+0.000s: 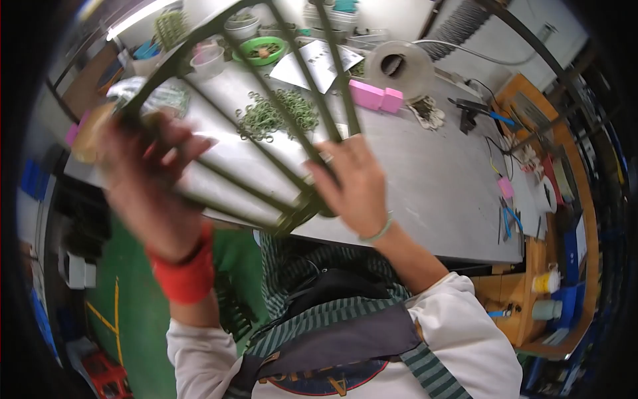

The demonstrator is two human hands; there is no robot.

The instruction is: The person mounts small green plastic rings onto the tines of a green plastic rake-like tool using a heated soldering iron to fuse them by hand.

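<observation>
A large olive-green spoked frame, fan-shaped with a curved rim and several long spokes, is held up over the near side of the table. Its spokes meet at a narrow hub. My right hand is closed around the frame close to that hub, thumb on the near side. At the rim's left end, my left hand is smeared by motion, and whether its fingers grip the frame cannot be made out. Behind the spokes, a pile of small green rings lies on the grey metal table.
Pink blocks, a white paper sheet, a green bowl and a wide-mouthed duct stand at the back. A glove and blue-handled pliers lie to the right. A red stool is on the floor.
</observation>
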